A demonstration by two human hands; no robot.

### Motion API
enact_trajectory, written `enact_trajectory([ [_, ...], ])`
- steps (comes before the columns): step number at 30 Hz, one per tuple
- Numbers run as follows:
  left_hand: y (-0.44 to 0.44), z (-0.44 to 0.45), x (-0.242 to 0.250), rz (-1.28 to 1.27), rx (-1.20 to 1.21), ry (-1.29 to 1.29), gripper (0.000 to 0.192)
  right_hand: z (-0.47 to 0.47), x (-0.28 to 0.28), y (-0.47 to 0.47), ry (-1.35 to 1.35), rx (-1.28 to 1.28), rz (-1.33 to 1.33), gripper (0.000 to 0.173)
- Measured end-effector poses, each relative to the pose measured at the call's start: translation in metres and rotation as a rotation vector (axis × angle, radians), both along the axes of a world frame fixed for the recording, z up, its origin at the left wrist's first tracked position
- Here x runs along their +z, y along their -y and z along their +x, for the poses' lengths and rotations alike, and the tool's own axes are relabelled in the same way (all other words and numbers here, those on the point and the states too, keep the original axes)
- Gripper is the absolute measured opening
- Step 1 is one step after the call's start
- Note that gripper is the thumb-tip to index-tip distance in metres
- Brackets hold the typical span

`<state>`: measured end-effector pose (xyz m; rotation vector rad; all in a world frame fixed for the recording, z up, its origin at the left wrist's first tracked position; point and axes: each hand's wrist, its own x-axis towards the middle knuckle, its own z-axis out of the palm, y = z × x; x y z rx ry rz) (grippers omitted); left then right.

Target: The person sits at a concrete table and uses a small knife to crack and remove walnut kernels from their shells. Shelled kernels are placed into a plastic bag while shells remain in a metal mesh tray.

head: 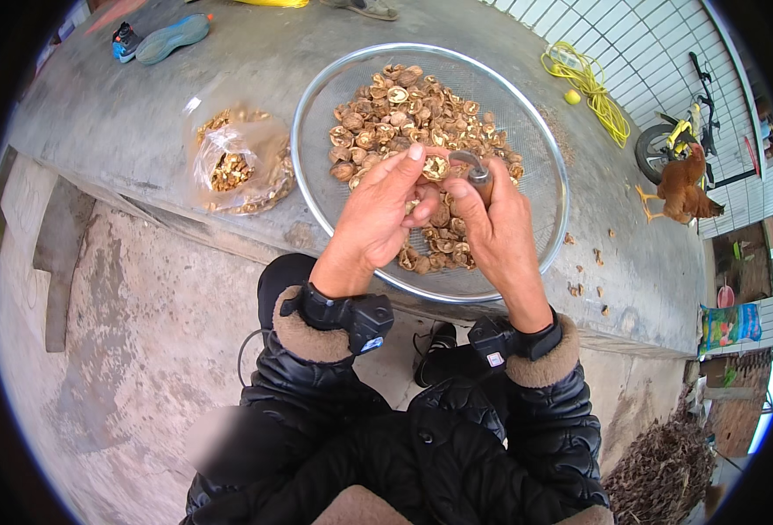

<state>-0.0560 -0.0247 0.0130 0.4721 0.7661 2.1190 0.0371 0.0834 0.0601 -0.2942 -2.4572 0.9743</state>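
Between its thumb and fingers, my left hand holds a half walnut, its cut face turned up with pale kernel inside. My right hand grips the wooden handle of a small hooked knife, whose curved metal blade is close beside the walnut; whether it touches cannot be made out. Both hands are above a large round wire-mesh sieve with a metal rim. A heap of walnuts and shells lies in it. Left of the sieve stands a clear plastic bag with walnut kernels in it.
The sieve rests on a raised concrete ledge. Shell bits lie to its right. Farther right are a brown hen, a small bicycle and a coiled yellow hose or rope. Shoes lie at the back left.
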Motion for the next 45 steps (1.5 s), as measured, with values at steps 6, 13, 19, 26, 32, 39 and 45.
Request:
enact_trajectory([
  [6,-0.001,0.001,-0.002,0.052,0.004,-0.068,0.035,0.005,-0.001,0.001,0.017,0.016,-0.053,0.037],
  [13,-0.001,0.002,-0.003,0.059,0.020,-0.079,0.036,0.003,-0.003,0.006,-0.015,-0.026,0.108,0.034],
  [19,-0.001,0.008,0.004,-0.004,0.181,-0.247,0.039,0.002,-0.006,0.017,-0.032,-0.129,0.325,0.032],
  [26,0.001,0.008,0.002,0.002,0.270,-0.282,0.041,-0.005,-0.011,0.020,-0.109,-0.021,0.088,0.033],
  [32,-0.004,0.008,-0.001,-0.051,0.369,-0.285,0.041,-0.009,-0.008,0.022,0.024,-0.041,0.129,0.032],
  [39,-0.004,0.011,0.001,-0.070,0.361,-0.175,0.039,-0.009,-0.009,0.016,0.084,-0.003,-0.101,0.032],
  [45,-0.005,0.004,-0.001,0.033,0.225,-0.040,0.043,-0.006,-0.008,0.008,0.045,0.216,-0.472,0.030],
])
